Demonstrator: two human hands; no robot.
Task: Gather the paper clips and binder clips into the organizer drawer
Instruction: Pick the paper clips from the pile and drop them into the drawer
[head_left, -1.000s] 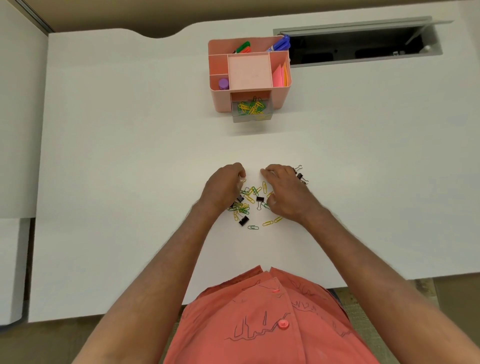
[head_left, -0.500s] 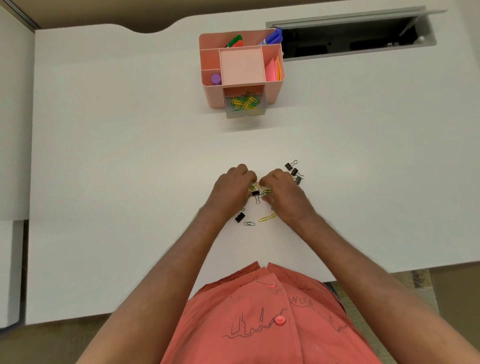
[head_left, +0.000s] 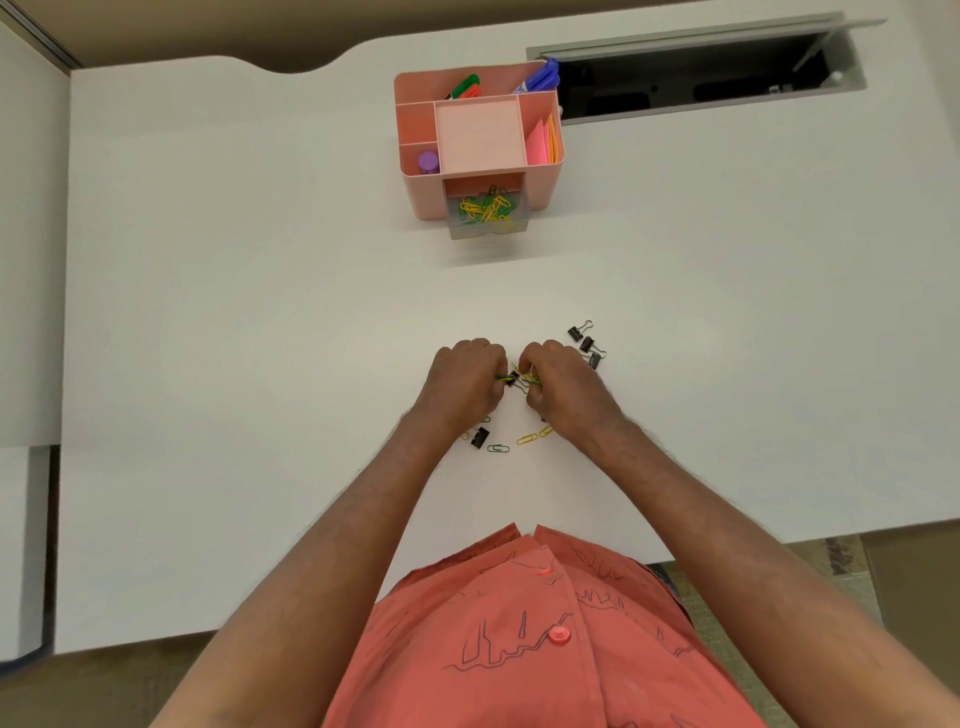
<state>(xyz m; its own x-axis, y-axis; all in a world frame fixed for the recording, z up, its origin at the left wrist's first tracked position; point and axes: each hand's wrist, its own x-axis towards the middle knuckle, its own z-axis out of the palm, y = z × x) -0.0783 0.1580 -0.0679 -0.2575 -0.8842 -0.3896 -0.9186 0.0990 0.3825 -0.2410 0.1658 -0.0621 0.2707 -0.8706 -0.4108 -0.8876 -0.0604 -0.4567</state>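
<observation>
My left hand (head_left: 462, 387) and my right hand (head_left: 563, 389) are curled together at the table's middle, pinching a bunch of green and yellow paper clips with a black binder clip (head_left: 517, 378) between them. Three black binder clips (head_left: 587, 343) lie just right of my right hand. One more binder clip (head_left: 479, 437), a green paper clip (head_left: 497, 448) and yellow paper clips (head_left: 532, 436) lie loose below my hands. The pink organizer (head_left: 415, 192) stands far ahead, its clear drawer (head_left: 488, 231) pulled out and holding several coloured paper clips.
The organizer's upper compartments hold markers (head_left: 540, 78), pink and orange sticky notes (head_left: 543, 140) and a purple cap (head_left: 428, 162). An open cable hatch (head_left: 696, 78) is cut into the white table (head_left: 208, 312) at the back right. The table's near edge runs by my chest.
My hands have swept inward from either side of the scattered pile and closed around most of the clips, bunching them together; a few clips stay loose on the table.
</observation>
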